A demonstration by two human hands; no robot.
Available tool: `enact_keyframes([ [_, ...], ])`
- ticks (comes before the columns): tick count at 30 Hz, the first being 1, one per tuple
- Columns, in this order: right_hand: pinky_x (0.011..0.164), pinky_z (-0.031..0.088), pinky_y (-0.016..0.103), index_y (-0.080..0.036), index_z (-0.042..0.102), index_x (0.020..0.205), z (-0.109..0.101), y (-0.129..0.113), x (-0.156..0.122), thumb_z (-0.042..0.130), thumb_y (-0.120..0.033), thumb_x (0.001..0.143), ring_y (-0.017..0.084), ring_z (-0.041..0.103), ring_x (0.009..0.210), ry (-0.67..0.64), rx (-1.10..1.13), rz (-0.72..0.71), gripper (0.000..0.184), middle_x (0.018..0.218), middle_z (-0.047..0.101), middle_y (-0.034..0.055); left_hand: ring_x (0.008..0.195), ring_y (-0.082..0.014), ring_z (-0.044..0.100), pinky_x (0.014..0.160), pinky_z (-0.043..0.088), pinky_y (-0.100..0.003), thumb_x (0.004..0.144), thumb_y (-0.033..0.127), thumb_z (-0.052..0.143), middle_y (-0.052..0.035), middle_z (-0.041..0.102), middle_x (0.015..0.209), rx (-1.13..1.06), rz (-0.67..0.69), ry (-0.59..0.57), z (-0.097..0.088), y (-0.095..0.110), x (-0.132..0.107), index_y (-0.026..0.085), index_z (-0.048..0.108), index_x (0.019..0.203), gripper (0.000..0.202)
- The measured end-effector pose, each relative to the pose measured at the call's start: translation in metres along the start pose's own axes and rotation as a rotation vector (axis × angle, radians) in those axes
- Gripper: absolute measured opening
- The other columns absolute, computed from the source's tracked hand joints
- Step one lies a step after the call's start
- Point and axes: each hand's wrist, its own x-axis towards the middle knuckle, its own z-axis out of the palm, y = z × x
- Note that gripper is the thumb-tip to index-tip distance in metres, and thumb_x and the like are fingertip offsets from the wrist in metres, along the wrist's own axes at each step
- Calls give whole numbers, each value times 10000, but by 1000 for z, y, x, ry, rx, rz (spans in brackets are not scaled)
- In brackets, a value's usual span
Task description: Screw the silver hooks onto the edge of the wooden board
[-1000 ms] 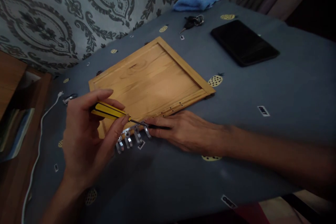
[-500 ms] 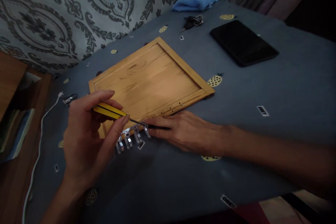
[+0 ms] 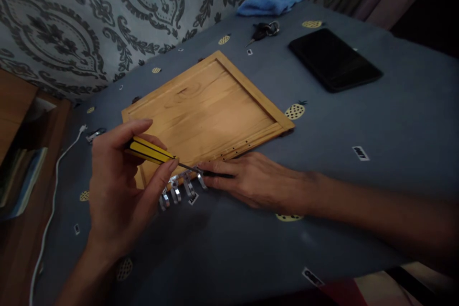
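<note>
My left hand (image 3: 118,186) is closed round a yellow and black screwdriver (image 3: 150,153), whose thin shaft points right toward the near edge of a wooden framed panel (image 3: 204,105). A metal hook rack (image 3: 179,189) with several shiny hooks lies along that near edge. My right hand (image 3: 251,179) lies on the cloth with its fingers pressed together on the rack's right end, right at the screwdriver tip. A row of small holes shows along the panel's near rail.
The panel rests on a blue-grey pineapple-print cloth (image 3: 358,119). A black tablet (image 3: 333,60), a bunch of keys (image 3: 265,29) and a blue rag (image 3: 270,1) lie at the far side. A white cable (image 3: 53,186) and a small metal part (image 3: 95,134) are at the left edge.
Nothing much differs; my left hand's fingers shifted slightly on the screwdriver handle, and both hands stay in the same place.
</note>
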Motion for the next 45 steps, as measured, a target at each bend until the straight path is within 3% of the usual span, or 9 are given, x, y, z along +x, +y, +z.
enact_keyframes([
  [5, 789, 625, 388, -163, 642, 1285, 1, 0, 0, 610, -47, 867, 259, 697, 1081, 7, 18, 6, 435, 1452, 581, 98, 960, -185, 670, 860, 590, -400, 787, 85, 767, -16, 543, 1139, -52, -26, -16, 1, 0, 0, 396, 585, 1293, 621],
  [12, 744, 620, 359, -179, 644, 1283, 1, -1, 0, 634, -83, 874, 254, 696, 1077, 13, -1, 17, 420, 1432, 599, 91, 961, -195, 680, 794, 602, -396, 798, 76, 752, -22, 553, 1133, -40, 3, -19, 0, 1, 0, 383, 584, 1298, 610],
  [24, 678, 609, 328, -156, 622, 1313, 0, 0, -1, 630, -43, 836, 233, 713, 1016, -17, 42, 12, 490, 1435, 590, 118, 965, -215, 673, 808, 618, -415, 821, 100, 727, -36, 613, 1089, -58, 15, -85, -5, 4, -2, 365, 561, 1314, 584],
  [28, 729, 616, 353, -165, 638, 1294, 1, 0, -1, 635, -53, 829, 252, 706, 1047, -6, 22, 9, 478, 1438, 591, 111, 963, -219, 683, 871, 597, -447, 822, 117, 733, -31, 635, 1083, -23, 59, -113, -5, 0, 0, 372, 544, 1338, 606],
  [34, 788, 608, 358, -175, 641, 1297, 1, 0, 0, 617, -58, 840, 257, 690, 1097, -30, -2, 10, 472, 1448, 585, 106, 956, -200, 667, 900, 559, -429, 754, 160, 833, 27, 658, 1122, 97, 160, -24, -5, -6, -3, 437, 591, 1314, 670],
  [41, 728, 604, 336, -184, 634, 1304, -1, 0, 0, 597, -56, 848, 244, 698, 1067, -53, 7, 25, 475, 1446, 588, 100, 976, -202, 682, 790, 637, -399, 797, 97, 756, 8, 606, 1195, -25, 77, -12, -1, 1, -6, 432, 569, 1321, 649],
  [45, 691, 603, 328, -177, 633, 1300, -2, -1, 1, 607, -47, 834, 244, 700, 1063, -49, 6, 19, 484, 1465, 571, 95, 993, -214, 682, 845, 623, -422, 792, 112, 769, -9, 614, 1158, -7, 43, -44, -4, -1, -5, 428, 560, 1331, 659],
])
